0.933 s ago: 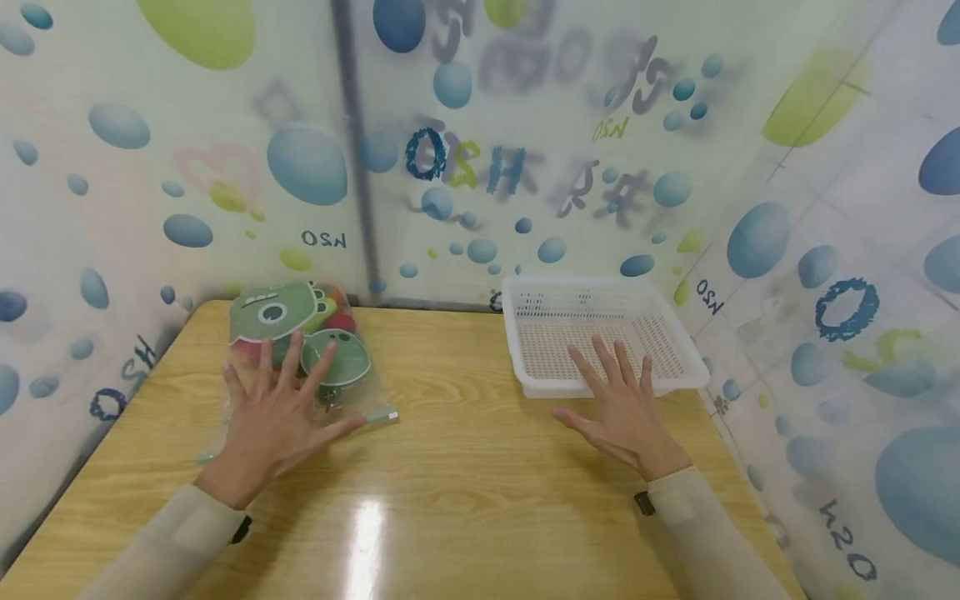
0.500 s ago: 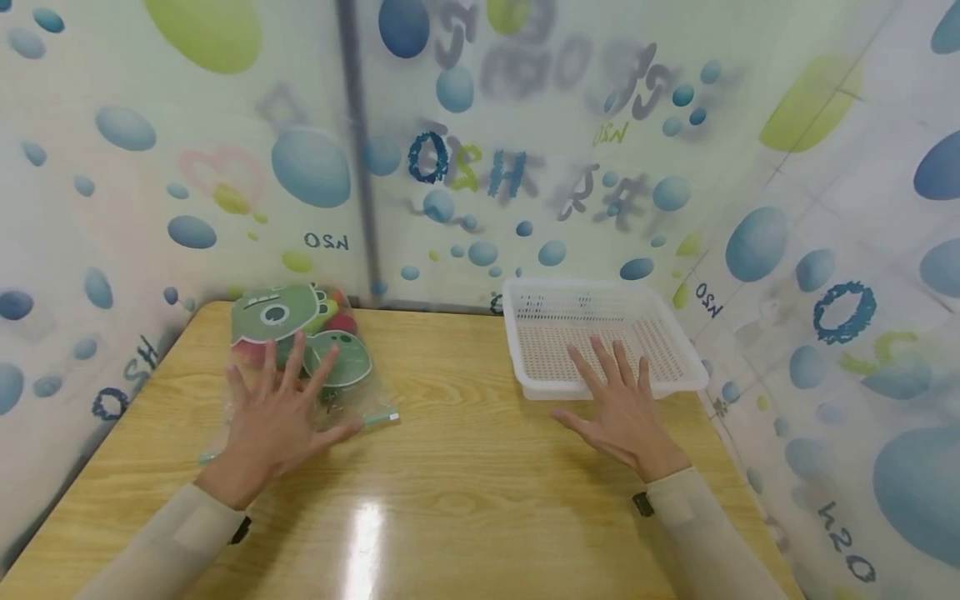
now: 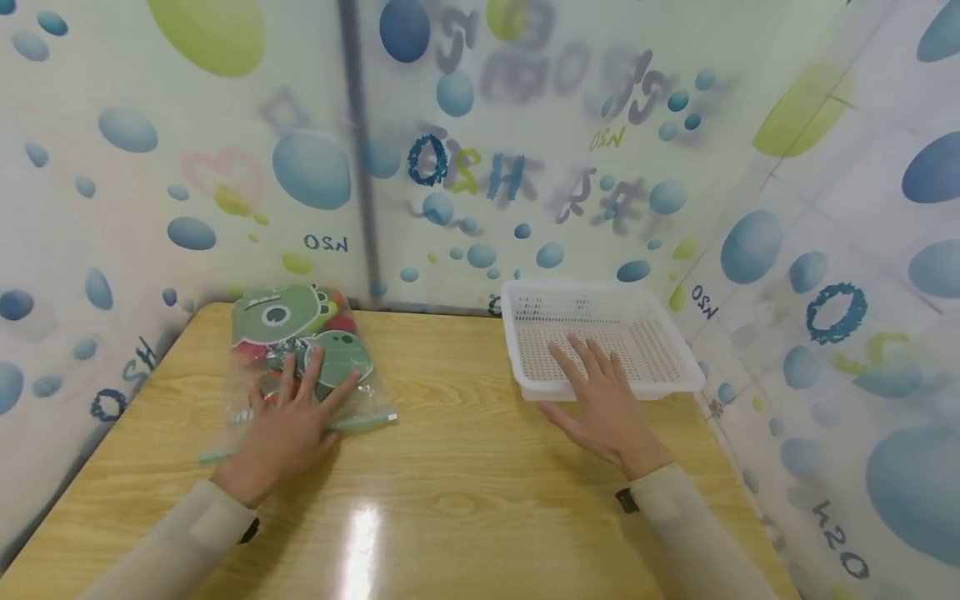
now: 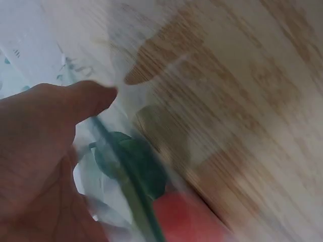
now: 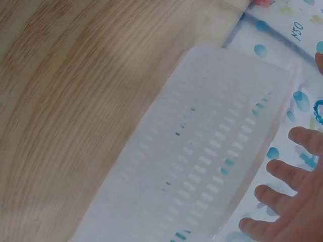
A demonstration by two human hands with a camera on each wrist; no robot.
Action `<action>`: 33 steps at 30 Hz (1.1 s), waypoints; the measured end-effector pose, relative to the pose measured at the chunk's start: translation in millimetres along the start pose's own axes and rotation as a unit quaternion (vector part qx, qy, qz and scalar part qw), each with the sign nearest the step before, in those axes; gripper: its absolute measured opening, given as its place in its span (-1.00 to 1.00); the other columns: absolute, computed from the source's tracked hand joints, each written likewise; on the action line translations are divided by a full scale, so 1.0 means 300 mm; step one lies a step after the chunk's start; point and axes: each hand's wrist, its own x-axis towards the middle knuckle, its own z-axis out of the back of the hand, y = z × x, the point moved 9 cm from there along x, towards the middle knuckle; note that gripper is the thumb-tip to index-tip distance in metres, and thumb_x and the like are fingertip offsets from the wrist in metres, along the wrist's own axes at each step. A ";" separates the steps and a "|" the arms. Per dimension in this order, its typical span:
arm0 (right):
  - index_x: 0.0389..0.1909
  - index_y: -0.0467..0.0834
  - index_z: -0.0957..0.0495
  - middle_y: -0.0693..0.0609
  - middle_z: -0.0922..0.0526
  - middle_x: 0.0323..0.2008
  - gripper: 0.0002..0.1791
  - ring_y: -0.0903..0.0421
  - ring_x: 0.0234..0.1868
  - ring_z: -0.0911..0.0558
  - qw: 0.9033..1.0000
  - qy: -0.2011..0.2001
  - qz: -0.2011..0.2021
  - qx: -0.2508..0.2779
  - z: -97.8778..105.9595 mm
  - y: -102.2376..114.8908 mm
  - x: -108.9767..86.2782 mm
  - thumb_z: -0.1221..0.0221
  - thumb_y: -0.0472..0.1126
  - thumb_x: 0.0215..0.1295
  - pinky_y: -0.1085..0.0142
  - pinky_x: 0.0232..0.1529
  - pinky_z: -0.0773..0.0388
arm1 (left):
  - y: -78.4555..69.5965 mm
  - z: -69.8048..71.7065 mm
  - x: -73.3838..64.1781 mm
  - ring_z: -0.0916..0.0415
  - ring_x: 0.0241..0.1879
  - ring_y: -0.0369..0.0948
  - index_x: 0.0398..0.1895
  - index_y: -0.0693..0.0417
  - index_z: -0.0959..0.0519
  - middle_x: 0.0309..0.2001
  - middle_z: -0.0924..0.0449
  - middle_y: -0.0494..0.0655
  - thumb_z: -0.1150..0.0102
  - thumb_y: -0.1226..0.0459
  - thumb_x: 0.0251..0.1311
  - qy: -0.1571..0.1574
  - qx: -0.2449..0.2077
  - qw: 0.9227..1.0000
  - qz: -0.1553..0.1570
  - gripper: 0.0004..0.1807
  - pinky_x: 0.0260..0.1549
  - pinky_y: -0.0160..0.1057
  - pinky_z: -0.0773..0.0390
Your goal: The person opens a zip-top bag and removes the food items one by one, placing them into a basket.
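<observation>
At the left of the table lies a clear zip bag [image 3: 367, 398] with a green strip along its near edge. Through it show a green cartoon animal face [image 3: 276, 315], a second green rounded piece [image 3: 339, 360] and red items. My left hand [image 3: 283, 433] is spread over the bag's near part; whether it touches cannot be told. In the left wrist view the thumb [image 4: 93, 98] is beside the green strip [image 4: 126, 176]. A white perforated plastic basket [image 3: 517, 358] stands at the right. My right hand [image 3: 603, 412], fingers spread, hovers at its near edge, holding nothing.
The wood-grain table [image 3: 450, 492] spans the space between bag and basket. A patterned curtain wall [image 3: 465, 225] rises behind the table and along both sides. Bright glare [image 3: 362, 542] lies on the front of the table.
My left hand has moved slightly right and lower over the bag, its thumb drawn in toward the green strip. My right hand has shifted a little to the left.
</observation>
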 end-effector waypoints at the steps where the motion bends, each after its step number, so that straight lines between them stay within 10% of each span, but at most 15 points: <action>1: 0.90 0.13 -0.22 -0.21 -0.20 0.88 0.00 -0.42 0.88 -0.17 1.000 -0.009 0.010 0.004 0.006 0.014 0.004 -0.34 0.35 0.61 -0.54 0.81 -0.07 | -0.003 0.001 0.003 0.10 0.76 0.75 0.86 -0.28 -0.33 0.89 0.17 0.49 -0.50 0.07 0.52 -0.003 0.002 1.000 -0.001 -0.09 0.35 1.03 -0.04; 11: 0.68 -0.09 -0.54 -0.27 -0.56 0.62 -0.18 -0.34 0.58 -0.59 0.986 -0.106 0.125 0.007 0.055 0.165 0.045 -0.53 0.05 0.50 -0.34 0.55 -0.59 | -0.030 0.032 0.019 -0.13 0.67 0.79 0.79 -0.30 -0.44 0.86 0.00 0.52 -0.44 0.22 0.60 -0.042 0.028 0.999 -0.017 -0.23 0.17 0.99 -0.34; 33: 0.68 -0.06 -0.53 -0.15 -0.59 0.61 -0.26 -0.12 0.58 -0.64 0.964 -0.074 0.253 0.042 -0.023 0.484 0.123 -0.51 -0.02 0.59 0.00 0.56 -0.69 | -0.148 0.057 0.061 -0.28 0.65 0.70 0.78 -0.29 -0.47 0.85 -0.09 0.47 -0.29 0.25 0.70 -0.048 -0.024 0.998 -0.032 -0.33 0.07 0.71 -0.69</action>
